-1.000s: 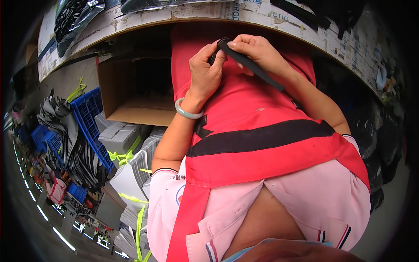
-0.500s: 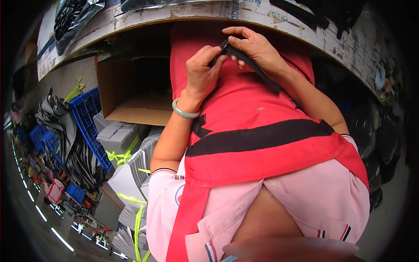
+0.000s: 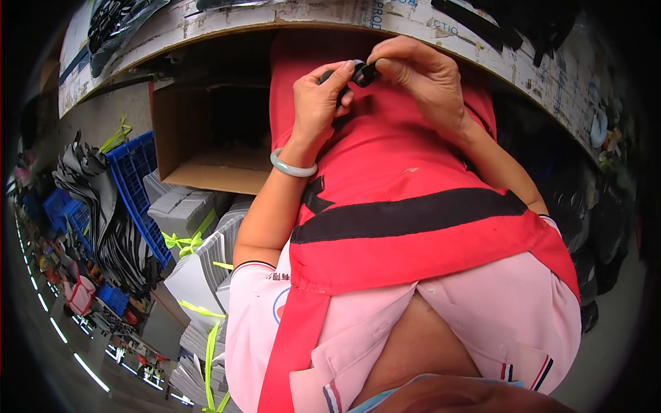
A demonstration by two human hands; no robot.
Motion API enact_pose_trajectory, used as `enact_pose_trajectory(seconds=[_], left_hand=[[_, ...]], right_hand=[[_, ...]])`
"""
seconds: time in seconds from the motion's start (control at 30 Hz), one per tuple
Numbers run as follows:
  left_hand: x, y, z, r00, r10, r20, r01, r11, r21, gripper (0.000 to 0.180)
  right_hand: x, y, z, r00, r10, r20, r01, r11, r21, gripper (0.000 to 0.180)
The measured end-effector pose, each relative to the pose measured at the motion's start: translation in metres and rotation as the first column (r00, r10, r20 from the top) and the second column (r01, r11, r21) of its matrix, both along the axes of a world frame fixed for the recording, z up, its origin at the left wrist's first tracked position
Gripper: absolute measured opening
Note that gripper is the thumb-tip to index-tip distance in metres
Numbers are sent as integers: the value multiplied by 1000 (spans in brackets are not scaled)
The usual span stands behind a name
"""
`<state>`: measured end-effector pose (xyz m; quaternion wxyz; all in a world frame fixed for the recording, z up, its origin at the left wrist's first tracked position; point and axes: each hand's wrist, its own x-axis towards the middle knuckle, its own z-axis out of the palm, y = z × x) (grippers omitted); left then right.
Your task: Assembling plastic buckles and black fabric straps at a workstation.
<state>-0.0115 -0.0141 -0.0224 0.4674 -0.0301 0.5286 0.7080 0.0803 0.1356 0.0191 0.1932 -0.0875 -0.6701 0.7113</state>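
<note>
Over my lap, on the red apron point(image 3: 385, 151), both hands meet at a narrow black strap point(image 3: 363, 74). My left hand point(image 3: 321, 96) is closed round it, thumb on top, with a dark piece poking out beside the knuckles. A pale bangle sits on that wrist. My right hand point(image 3: 427, 79) pinches the strap's other part between thumb and fingertips. Between the two hands the strap curls into a small loop. What lies inside my left palm is hidden.
The table edge point(image 3: 227, 22) runs just beyond my hands, with black straps point(image 3: 475, 24) on it. An open cardboard box point(image 3: 213, 175) stands beneath at left. Nearby are a blue crate point(image 3: 138, 199), grey stacked sheets point(image 3: 200, 275) tied with yellow-green ribbon, and dark bags point(image 3: 578, 220) at right.
The strap's long end no longer hangs down over the apron under my right hand. That hand has shifted slightly right and now pinches the strap, which curls between both hands.
</note>
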Motion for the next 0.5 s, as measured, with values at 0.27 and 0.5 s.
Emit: enact_pose_trajectory(seconds=[0.27,0.5], left_hand=[[7,2,0,920,74,-384,-87,996,-18,16],[14,4,-3,817,73,-572,-62,997,38,14]], right_hand=[[4,10,-3,837,142,529,-99,989,-110,18],[4,3,-8,839,102,535,-21,988,-155,26]])
